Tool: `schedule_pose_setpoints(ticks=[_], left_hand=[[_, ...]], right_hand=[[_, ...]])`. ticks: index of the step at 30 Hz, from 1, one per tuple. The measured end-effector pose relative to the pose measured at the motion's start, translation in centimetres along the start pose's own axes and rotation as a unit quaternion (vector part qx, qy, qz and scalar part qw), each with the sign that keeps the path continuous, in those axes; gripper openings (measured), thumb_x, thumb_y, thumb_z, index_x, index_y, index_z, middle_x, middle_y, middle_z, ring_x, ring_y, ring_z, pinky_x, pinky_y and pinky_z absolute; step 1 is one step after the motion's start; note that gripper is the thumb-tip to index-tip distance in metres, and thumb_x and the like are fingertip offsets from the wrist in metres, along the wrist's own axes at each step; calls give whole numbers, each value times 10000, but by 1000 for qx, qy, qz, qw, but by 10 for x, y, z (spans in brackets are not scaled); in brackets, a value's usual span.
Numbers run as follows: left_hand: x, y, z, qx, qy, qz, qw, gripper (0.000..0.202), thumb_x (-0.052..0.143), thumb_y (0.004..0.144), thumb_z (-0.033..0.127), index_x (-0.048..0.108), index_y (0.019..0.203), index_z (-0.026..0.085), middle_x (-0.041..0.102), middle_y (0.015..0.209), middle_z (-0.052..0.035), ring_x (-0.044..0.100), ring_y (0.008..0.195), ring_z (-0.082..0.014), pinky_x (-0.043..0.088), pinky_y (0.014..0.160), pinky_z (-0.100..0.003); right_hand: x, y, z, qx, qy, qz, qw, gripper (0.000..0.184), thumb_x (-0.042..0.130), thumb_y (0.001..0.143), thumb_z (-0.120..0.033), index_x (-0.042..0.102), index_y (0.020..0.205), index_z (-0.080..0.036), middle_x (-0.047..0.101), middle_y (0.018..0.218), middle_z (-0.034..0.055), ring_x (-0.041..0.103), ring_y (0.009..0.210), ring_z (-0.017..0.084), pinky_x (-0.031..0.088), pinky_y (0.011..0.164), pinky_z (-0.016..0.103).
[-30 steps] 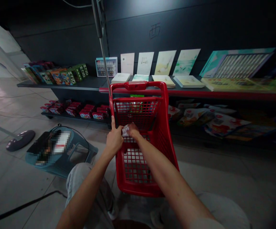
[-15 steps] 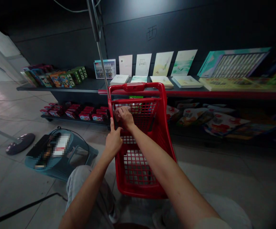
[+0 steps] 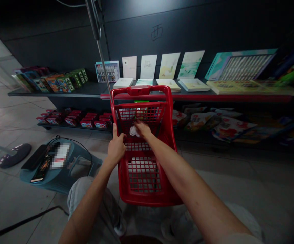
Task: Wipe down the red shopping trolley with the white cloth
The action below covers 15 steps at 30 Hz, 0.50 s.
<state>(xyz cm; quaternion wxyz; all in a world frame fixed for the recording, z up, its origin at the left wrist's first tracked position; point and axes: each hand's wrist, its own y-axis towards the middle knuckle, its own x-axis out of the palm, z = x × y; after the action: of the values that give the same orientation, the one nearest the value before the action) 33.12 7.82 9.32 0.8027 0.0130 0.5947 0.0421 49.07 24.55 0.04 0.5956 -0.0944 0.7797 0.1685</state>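
Note:
A red plastic shopping cart point(image 3: 171, 135) stands on the tiled floor right in front of me, its mesh basket facing me. My left hand point(image 3: 116, 146) is wrapped round the cart's left rim. My right hand point(image 3: 142, 129) reaches inside the basket and pinches a crumpled white cloth or wipe point(image 3: 132, 131) against the inner far wall. My knees show at the bottom of the view.
A dark low shelf point(image 3: 91, 88) behind the cart carries boxed toys, a pen set and books. Red boxes lie on the lower tier point(image 3: 78, 119). A teal stool point(image 3: 60, 167) with phones on it sits left. A metal pole point(image 3: 100, 51) rises beside the cart.
My right hand went up to the basket's upper far wall with the cloth, then came back down a little. The view has shifted slightly to the right. My left hand kept its hold.

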Motion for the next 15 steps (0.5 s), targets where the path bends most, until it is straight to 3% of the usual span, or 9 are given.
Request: schedule_pose_setpoints(ticks=[3, 6, 8, 12, 15], left_hand=[[0, 2, 0, 5, -4, 2, 1000, 400, 500, 918, 67, 676, 1217, 268, -41, 1776, 2, 758, 1020, -262, 600, 949, -432], [2, 4, -2, 8, -6, 5, 1000, 408, 496, 929, 77, 671, 1240, 276, -77, 1774, 7, 757, 1017, -253, 599, 958, -435], [2, 4, -2, 5, -5, 4, 1000, 405, 502, 941, 98, 667, 1260, 285, -102, 1771, 6, 760, 999, -247, 600, 958, -440], [2, 4, -2, 1, -3, -5, 1000, 391, 503, 958, 131, 665, 1281, 281, -112, 1770, -8, 765, 983, -254, 603, 947, -452], [2, 4, -3, 8, -3, -2, 1000, 376, 500, 956, 130, 672, 1257, 276, -107, 1770, -13, 761, 1017, -278, 602, 944, -460]], right_hand=[[-37, 17, 5, -3, 11, 69, 998, 296, 542, 961, -122, 624, 1231, -213, 604, 1317, 131, 613, 1134, 252, 499, 939, 339], [-66, 23, 9, 11, 57, 222, 973, 252, 561, 938, -105, 605, 1175, -181, 602, 1234, 125, 574, 1149, 256, 491, 974, 357], [-72, 23, 10, 29, 92, 289, 953, 234, 528, 945, -98, 596, 1155, -175, 591, 1203, 116, 558, 1145, 248, 485, 994, 372], [-49, 13, 9, 118, 131, 315, 933, 267, 437, 977, -106, 596, 1183, -164, 574, 1218, 134, 540, 1169, 255, 456, 1035, 397], [-14, -8, 9, 213, 130, 234, 940, 400, 369, 999, -116, 539, 1358, -165, 552, 1327, 166, 544, 1211, 262, 456, 1023, 378]])
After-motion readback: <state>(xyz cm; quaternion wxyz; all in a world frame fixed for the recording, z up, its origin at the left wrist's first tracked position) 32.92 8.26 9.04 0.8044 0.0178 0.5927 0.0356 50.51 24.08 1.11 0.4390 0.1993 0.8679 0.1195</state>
